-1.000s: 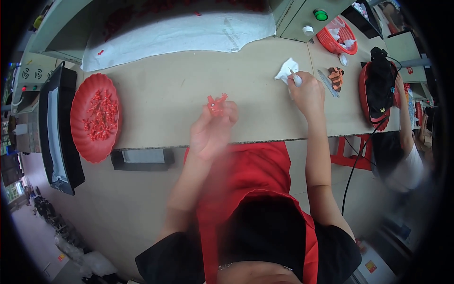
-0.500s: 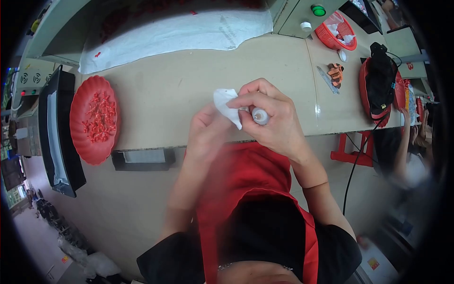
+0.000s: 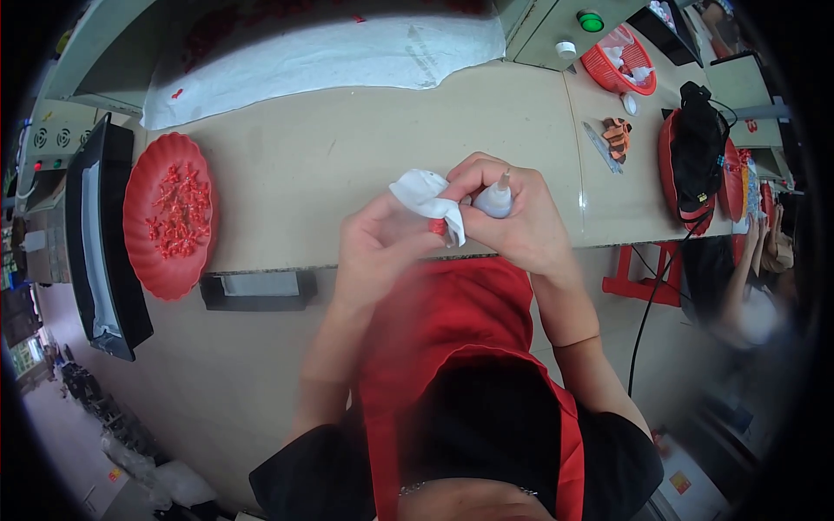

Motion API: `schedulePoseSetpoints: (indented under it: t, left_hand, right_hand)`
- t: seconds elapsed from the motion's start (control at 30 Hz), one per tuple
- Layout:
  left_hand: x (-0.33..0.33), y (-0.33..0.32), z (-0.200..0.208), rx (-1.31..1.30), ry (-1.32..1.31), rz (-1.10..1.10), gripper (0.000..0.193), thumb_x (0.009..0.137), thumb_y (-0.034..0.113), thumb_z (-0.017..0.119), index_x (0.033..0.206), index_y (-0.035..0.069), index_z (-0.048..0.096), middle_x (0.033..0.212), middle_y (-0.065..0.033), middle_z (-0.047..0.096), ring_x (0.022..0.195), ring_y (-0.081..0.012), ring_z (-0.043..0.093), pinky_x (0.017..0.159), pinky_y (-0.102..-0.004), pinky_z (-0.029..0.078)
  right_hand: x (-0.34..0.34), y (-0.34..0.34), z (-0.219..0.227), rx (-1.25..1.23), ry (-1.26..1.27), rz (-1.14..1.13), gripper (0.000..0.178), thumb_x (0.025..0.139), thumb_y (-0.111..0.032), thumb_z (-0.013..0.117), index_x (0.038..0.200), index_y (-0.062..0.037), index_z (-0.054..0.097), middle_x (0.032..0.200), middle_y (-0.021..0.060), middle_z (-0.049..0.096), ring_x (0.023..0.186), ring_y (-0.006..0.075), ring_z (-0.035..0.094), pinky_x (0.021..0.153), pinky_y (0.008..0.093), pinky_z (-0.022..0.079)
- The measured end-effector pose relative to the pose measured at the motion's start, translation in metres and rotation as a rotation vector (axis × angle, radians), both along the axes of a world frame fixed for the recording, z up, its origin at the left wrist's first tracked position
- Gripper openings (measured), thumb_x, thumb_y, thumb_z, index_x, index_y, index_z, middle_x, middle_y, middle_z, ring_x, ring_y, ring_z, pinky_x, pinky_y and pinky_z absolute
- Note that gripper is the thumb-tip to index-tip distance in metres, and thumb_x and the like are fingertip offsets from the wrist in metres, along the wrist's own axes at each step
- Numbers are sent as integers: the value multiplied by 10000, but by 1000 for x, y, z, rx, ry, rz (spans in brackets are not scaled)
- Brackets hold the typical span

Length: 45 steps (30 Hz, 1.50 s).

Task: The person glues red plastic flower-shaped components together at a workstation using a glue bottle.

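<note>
Since the earliest head-view frame, the right hand (image 3: 526,230) has moved from the right part of the tabletop (image 3: 304,174) to meet the left hand (image 3: 369,247), bringing a white cloth (image 3: 420,191) and a small white bottle (image 3: 493,202) with it. In the head view now, both hands are together at the near edge of the tabletop, above the wearer's red apron (image 3: 460,304). The left hand pinches a small red figure (image 3: 437,227), mostly hidden by fingers and cloth. The right hand pinches the cloth against the figure with thumb and fingers, while also gripping the bottle, its narrow nozzle pointing up. To the left, a scalloped red dish (image 3: 169,276) holds a heap of red figures (image 3: 181,213), beside a long black tray (image 3: 113,286). To the right lie a knife-like metal tool (image 3: 599,146) and an orange-and-brown object (image 3: 617,139); farther back stands a red basket (image 3: 599,72).
</note>
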<state>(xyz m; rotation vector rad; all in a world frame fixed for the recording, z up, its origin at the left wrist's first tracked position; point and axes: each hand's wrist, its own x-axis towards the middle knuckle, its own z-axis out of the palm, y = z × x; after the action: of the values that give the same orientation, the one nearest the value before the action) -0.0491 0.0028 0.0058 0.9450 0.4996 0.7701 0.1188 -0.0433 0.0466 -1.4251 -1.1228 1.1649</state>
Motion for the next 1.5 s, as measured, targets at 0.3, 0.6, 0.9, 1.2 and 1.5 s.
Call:
schedulePoseSetpoints:
  t: [0.3, 0.6, 0.9, 1.2, 1.5]
  left_hand:
    - [15, -9, 12, 888, 406, 342, 259, 662, -108, 704, 872, -2, 597, 894, -98, 557, 760, -165, 617, 672, -267, 545]
    - [20, -9, 9, 973, 455, 400, 276, 638, -98, 711, 869, 9, 604, 859, -91, 569, 707, -175, 610, 610, -272, 504]
    - [23, -9, 1, 1116, 496, 500, 300, 603, -83, 681, 861, 38, 585, 878, -68, 575, 649, -190, 596, 505, -279, 466]
    - [23, -7, -1, 1092, 456, 447, 317, 612, -138, 665, 890, -5, 591, 888, -105, 559, 719, -181, 614, 599, -268, 512]
    - [18, -8, -5, 858, 324, 391, 260, 680, -137, 680, 892, -31, 573, 933, -113, 540, 787, -175, 612, 713, -288, 532]
  right_hand:
    - [21, -13, -22, 93, 218, -318, 164, 826, -58, 559, 972, 15, 576, 869, 63, 618, 709, 108, 608, 621, 236, 504]
    - [17, -20, -13, -29, 252, -215, 93, 809, -34, 608, 892, 6, 612, 774, 26, 627, 682, 65, 574, 602, 202, 449]
    - [0, -11, -8, -85, 91, -131, 93, 741, -35, 638, 824, -22, 600, 712, -30, 565, 678, 35, 487, 589, 201, 405]
    - [6, -13, -11, -28, 97, -226, 106, 747, -34, 633, 846, -17, 599, 724, -25, 573, 683, 32, 492, 595, 190, 405]
    - [54, -14, -26, 25, -736, -604, 226, 775, -150, 654, 981, -58, 632, 921, 78, 613, 810, 208, 595, 722, 279, 455]
